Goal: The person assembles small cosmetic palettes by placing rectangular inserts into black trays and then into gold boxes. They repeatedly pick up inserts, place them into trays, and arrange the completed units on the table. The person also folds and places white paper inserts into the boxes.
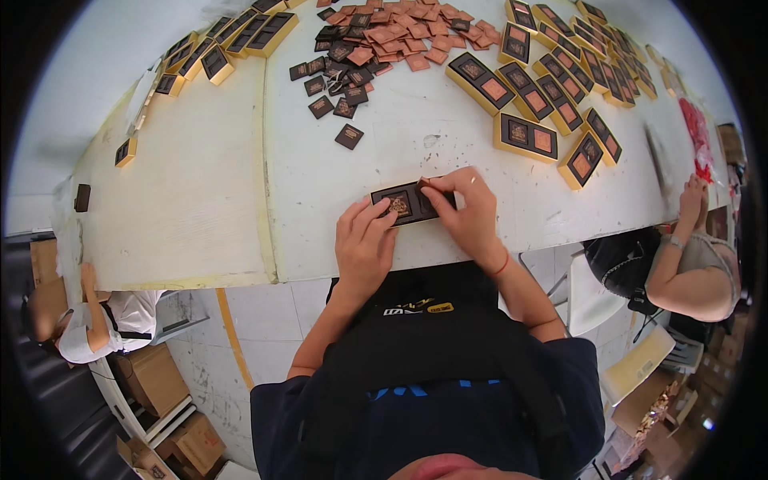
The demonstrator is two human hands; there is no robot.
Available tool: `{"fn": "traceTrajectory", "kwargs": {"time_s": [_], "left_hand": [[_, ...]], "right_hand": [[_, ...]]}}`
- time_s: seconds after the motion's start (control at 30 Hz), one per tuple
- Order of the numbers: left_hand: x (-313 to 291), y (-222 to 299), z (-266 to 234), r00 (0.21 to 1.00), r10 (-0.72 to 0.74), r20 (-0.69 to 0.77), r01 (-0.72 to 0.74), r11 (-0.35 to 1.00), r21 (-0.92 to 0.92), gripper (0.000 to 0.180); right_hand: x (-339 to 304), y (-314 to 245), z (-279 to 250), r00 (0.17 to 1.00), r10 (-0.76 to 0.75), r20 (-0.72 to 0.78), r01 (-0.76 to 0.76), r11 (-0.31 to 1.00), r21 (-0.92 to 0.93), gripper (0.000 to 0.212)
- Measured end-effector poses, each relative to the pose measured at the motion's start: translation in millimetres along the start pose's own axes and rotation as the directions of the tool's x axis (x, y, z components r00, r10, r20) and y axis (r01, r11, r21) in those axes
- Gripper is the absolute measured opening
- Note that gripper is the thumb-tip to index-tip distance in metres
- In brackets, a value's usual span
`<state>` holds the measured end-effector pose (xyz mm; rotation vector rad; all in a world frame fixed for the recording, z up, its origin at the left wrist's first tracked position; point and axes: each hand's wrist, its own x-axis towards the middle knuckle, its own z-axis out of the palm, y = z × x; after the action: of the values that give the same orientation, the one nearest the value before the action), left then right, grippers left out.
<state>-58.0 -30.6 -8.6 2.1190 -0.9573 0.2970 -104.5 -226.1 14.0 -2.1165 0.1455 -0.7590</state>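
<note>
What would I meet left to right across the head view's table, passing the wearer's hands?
Small dark block, lone gold-sided box, left hand, two-compartment box, right hand, clustered gold-sided boxes, red material.

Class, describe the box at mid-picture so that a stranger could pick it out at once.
On the white table, look near the edge closest to the wearer. There, the left hand and right hand hold a dark oblong box with an ornate square in its left half. Unlike the boxes farther off, it alone has hands touching it.
</note>
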Motion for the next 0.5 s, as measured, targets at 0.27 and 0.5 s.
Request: {"fn": "traceTrajectory", "kwargs": {"time_s": [0.27,0.5], "left_hand": [[-1.2,0.8,0.2,1.000,0.019,0.002,-0.019,1.000,0.009,0.033],[3.3,-3.7,-9.3,0.995,0.076,0.063,-0.078,0.996,0.033,0.032]], "right_hand": [[-18.6,-1.7,5.3,0.988,-0.050,-0.147,0.004,0.955,-0.298,0.015],[-36.4,-1.1,2.4,0.989,-0.093,0.115,0.129,0.924,-0.359,0.039]]}}
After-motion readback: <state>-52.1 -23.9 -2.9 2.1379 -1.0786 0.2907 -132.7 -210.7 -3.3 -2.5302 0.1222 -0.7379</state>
